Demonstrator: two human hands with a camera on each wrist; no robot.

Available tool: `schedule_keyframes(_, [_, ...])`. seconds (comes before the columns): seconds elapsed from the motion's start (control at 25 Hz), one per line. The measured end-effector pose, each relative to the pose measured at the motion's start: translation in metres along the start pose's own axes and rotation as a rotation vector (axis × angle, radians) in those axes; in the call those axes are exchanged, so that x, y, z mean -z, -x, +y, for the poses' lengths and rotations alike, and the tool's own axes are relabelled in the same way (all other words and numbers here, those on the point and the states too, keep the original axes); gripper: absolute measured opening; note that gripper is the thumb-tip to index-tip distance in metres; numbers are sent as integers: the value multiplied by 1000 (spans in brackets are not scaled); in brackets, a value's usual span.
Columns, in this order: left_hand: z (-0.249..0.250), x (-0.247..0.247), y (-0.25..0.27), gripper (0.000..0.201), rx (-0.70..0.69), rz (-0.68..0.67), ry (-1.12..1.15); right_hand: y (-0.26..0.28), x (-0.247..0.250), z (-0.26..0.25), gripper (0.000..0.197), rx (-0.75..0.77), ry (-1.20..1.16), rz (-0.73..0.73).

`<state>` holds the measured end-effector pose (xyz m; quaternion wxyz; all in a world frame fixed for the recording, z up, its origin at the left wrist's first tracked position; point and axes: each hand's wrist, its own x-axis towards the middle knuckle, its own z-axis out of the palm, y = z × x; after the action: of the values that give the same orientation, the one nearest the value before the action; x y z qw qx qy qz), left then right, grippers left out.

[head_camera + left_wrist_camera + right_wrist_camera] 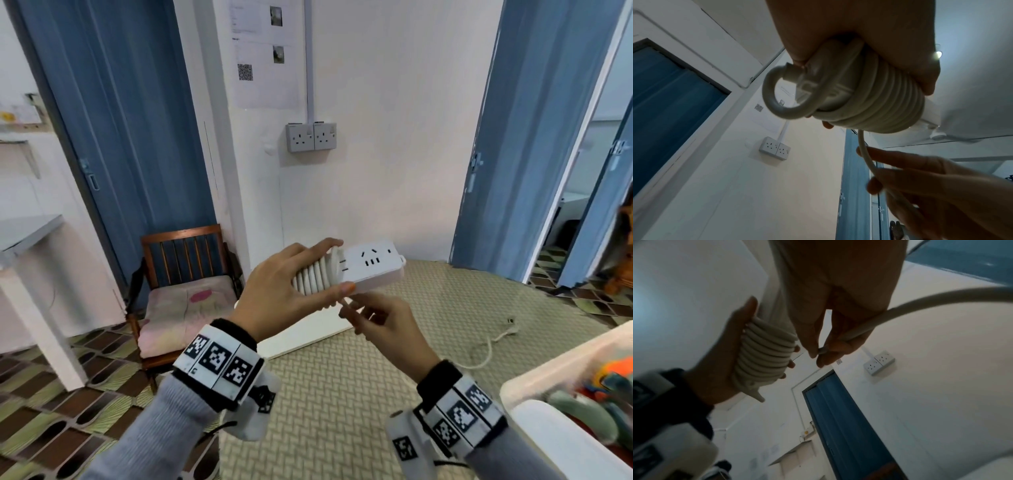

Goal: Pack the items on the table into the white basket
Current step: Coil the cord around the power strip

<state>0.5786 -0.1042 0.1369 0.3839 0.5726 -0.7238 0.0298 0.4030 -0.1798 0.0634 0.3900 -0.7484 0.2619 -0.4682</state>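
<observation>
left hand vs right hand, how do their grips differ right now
The left hand wraps round the power strip over its coiled turns; the right hand pinches only the loose cord in its fingertips. The left sits higher, the right just below it. Both hold parts of one white strip.

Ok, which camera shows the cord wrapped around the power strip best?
The left wrist view: the wound cord fills the frame from below, each turn distinct. The right wrist view shows the turns smaller, in the left hand. The head view shows only a few beside the power strip.
</observation>
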Motion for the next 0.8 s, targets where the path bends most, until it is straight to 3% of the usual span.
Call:
schedule_keyframes(0.12, [-10,1,-1,65,116,94,45,18,10,11,28,89,48,-12])
schedule_keyframes(0.32, [-18,-5,0,76,179,115,8,35,24,5,13,46,140,3])
schedule_keyframes(0.48, [-13,-17,3,89,27,-39,-196,22,26,-21,11,420,370,128])
schedule_keyframes(0.56, [-7,-25,6,87,-23,-33,-226,8,30,-31,17,506,460,173])
schedule_keyframes(0.68, [5,-34,9,72,-105,48,-243,-7,33,-32,19,474,568,239])
schedule_keyframes(0.8, [7,-32,11,66,-154,109,-223,-8,39,-31,23,239,246,191])
